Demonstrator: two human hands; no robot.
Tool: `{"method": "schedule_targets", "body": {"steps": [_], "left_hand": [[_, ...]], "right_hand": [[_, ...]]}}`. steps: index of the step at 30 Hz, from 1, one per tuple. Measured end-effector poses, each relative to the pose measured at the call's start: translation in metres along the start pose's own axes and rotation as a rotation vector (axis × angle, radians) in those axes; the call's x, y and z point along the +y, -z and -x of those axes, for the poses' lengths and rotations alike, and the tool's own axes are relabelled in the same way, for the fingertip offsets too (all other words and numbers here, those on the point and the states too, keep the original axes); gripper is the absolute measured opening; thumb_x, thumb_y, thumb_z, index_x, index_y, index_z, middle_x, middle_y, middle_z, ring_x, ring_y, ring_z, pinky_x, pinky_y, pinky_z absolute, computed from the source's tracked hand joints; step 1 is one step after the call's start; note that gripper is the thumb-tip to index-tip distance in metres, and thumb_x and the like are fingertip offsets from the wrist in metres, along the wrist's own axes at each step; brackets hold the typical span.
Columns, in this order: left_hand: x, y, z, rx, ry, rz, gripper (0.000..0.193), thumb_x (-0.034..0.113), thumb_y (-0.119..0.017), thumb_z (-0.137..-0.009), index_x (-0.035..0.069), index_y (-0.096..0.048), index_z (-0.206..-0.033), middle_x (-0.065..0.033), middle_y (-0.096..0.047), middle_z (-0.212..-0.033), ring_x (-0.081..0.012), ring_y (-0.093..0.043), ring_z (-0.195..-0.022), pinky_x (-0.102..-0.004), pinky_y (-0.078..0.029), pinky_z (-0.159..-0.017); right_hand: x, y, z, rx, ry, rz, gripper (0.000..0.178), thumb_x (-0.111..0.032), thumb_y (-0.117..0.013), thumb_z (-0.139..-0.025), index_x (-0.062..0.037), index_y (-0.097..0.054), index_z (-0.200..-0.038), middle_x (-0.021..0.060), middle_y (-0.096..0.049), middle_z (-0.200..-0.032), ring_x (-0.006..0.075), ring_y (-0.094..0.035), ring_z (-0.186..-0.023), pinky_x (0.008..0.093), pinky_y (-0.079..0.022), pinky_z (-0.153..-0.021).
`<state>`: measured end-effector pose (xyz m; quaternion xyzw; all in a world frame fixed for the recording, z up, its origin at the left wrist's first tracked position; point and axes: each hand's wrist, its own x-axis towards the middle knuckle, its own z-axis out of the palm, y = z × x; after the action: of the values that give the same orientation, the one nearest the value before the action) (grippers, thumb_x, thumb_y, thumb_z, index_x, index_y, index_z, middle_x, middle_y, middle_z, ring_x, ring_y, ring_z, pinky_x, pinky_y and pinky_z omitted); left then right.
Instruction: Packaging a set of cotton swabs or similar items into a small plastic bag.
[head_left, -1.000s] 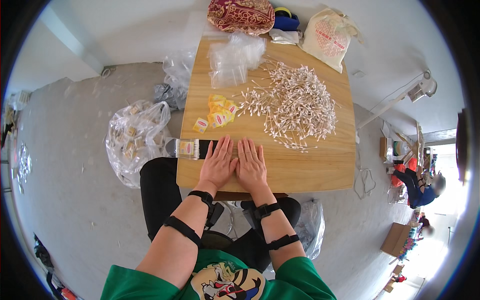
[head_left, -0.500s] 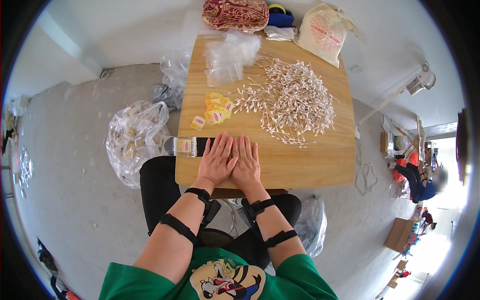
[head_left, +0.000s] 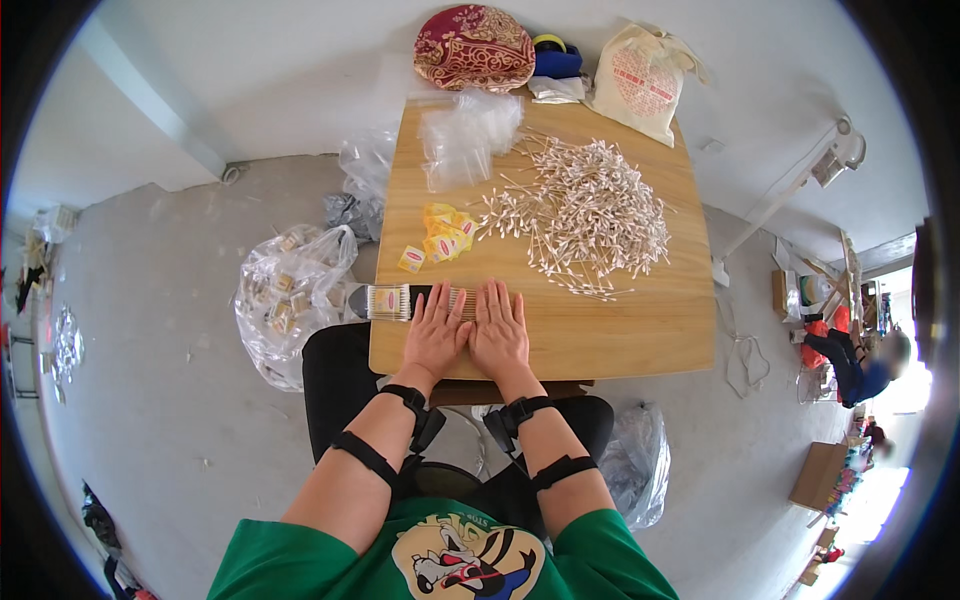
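Cards (head_left: 440, 247) lie left of the swab pile (head_left: 605, 215).

I see bare wood on the desk (head_left: 640, 335) to the right of the right hand (head_left: 499, 330), so it could slide that way. Ahead and to the right, the big heap of cotton swabs (head_left: 605, 215) is in the way. Ahead of the left hand (head_left: 436, 330) sit the yellow cards (head_left: 445, 240), with clear bags (head_left: 460, 145) farther back. Only a thin gap runs between cards and heap. The swab pack (head_left: 388, 302) blocks the way left.
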<state>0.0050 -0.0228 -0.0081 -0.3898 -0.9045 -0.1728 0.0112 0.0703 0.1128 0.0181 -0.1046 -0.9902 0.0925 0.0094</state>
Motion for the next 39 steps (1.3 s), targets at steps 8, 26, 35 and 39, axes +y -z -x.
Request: {"method": "schedule_targets", "body": {"steps": [8,26,35,39], "left_hand": [[0.006,0.003,0.0,-0.013,0.014,-0.008,0.061,0.037,-0.041,-0.101,0.005,-0.03,-0.152,-0.019,-0.025,-0.159,-0.0323,-0.02,-0.149,-0.0501,-0.016,-0.12],[0.01,0.009,-0.004,-0.056,0.079,-0.05,0.062,0.042,-0.044,-0.1,0.006,-0.036,-0.15,-0.0151,-0.025,-0.16,-0.0275,-0.02,-0.149,-0.0478,-0.016,-0.12],[0.011,0.008,-0.003,-0.056,0.081,-0.051,0.059,0.041,-0.041,-0.101,0.008,-0.037,-0.15,-0.0141,-0.022,-0.161,-0.0266,-0.019,-0.15,-0.0465,-0.017,-0.12],[0.01,0.005,-0.003,-0.021,0.072,-0.055,0.059,0.04,-0.041,-0.101,0.008,-0.037,-0.15,-0.0137,-0.023,-0.161,-0.0267,-0.02,-0.15,-0.0462,-0.017,-0.12]], "right_hand": [[-0.003,0.0,0.0,-0.017,-0.006,0.0,0.063,-0.034,-0.042,-0.097,-0.0033,-0.034,-0.151,0.017,-0.026,-0.159,0.0305,-0.017,-0.15,0.0526,-0.008,-0.121],[0.026,0.0,0.005,0.333,-0.093,-0.382,0.038,-0.009,-0.054,-0.09,-0.0022,-0.059,-0.128,0.0147,-0.055,-0.137,0.036,-0.043,-0.136,0.0494,-0.029,-0.115],[0.006,0.003,-0.007,0.112,0.025,-0.157,0.052,-0.024,-0.047,-0.097,-0.0043,-0.044,-0.145,0.0118,-0.042,-0.152,0.0278,-0.034,-0.144,0.0504,-0.018,-0.12],[0.005,0.004,-0.006,0.108,0.042,-0.121,0.052,-0.026,-0.046,-0.098,-0.0051,-0.044,-0.146,0.0117,-0.041,-0.153,0.0273,-0.033,-0.145,0.0506,-0.018,-0.12]]}}
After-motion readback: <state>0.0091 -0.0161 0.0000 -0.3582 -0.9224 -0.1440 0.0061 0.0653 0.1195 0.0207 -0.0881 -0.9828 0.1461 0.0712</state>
